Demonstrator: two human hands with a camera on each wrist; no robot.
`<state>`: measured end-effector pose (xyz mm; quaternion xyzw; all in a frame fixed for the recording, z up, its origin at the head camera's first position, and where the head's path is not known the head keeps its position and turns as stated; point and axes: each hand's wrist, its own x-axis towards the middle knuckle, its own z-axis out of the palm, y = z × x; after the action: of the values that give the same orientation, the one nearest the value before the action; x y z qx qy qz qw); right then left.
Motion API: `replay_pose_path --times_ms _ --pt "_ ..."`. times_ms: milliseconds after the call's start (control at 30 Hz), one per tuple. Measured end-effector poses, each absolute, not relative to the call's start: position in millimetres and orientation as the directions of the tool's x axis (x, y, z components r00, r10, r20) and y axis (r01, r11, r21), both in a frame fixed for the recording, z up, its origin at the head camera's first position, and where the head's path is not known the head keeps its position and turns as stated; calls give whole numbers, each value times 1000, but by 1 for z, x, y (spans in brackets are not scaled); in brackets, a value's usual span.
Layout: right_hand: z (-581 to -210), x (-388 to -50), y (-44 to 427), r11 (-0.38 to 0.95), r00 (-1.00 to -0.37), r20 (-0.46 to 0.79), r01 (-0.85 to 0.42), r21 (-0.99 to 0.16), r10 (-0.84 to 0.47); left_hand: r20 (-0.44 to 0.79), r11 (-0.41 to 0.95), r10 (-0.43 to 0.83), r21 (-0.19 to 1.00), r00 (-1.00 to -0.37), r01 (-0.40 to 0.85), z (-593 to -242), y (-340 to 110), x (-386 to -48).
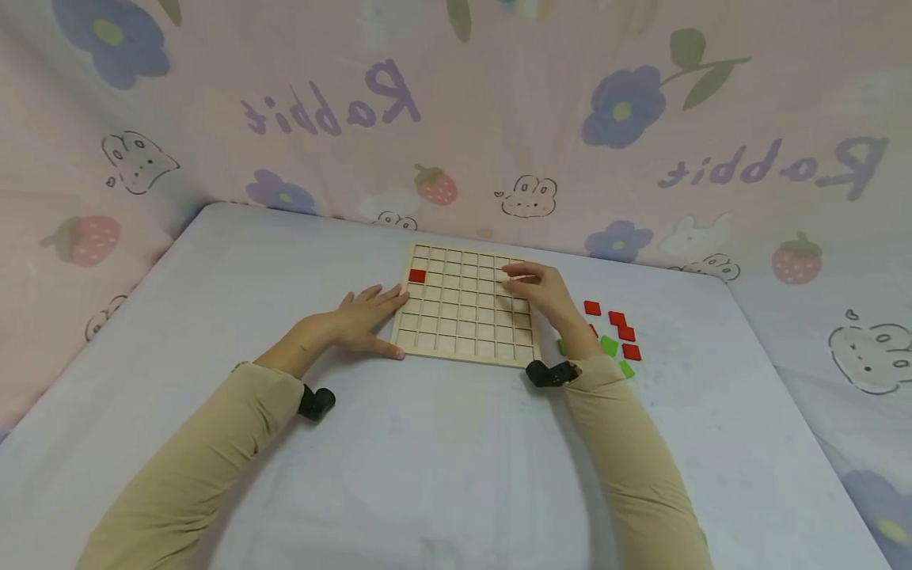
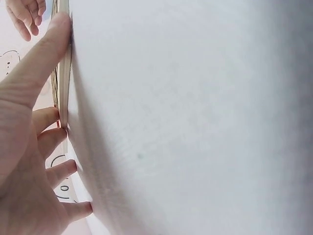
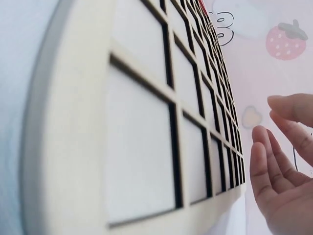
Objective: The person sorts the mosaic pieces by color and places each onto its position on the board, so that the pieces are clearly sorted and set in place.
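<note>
A square wooden grid board (image 1: pixel 466 305) lies on the table. One red square tile (image 1: pixel 417 275) sits in a cell near its upper left. My left hand (image 1: pixel 366 319) rests against the board's left side with fingers spread; in the left wrist view the thumb touches the board edge (image 2: pixel 63 83). Over the right part of the board hovers my right hand (image 1: pixel 543 294), its fingers loosely bent. In the right wrist view the fingers of that right hand (image 3: pixel 288 181) show no tile between them, beyond the grid cells (image 3: pixel 142 147).
Right of the board lie several loose red tiles (image 1: pixel 631 352) and green tiles (image 1: pixel 609 346), some partly hidden by the right forearm. A white cloth covers the table (image 1: pixel 399 459). A pink patterned curtain (image 1: pixel 470 127) hangs behind it.
</note>
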<state>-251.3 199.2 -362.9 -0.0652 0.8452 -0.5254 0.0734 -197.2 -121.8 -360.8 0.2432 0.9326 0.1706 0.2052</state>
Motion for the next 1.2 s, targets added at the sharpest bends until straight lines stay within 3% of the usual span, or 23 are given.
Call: replay_pose_path --times_ms 567,1200 --pt "-363 -244 218 497 -989 -60 -16 -868 -136 -292 817 533 423 -794 392 -365 -124 -198" --pt "-364 -238 238 544 -990 -132 86 -835 -46 -287 810 540 433 -792 395 -363 -123 -198"
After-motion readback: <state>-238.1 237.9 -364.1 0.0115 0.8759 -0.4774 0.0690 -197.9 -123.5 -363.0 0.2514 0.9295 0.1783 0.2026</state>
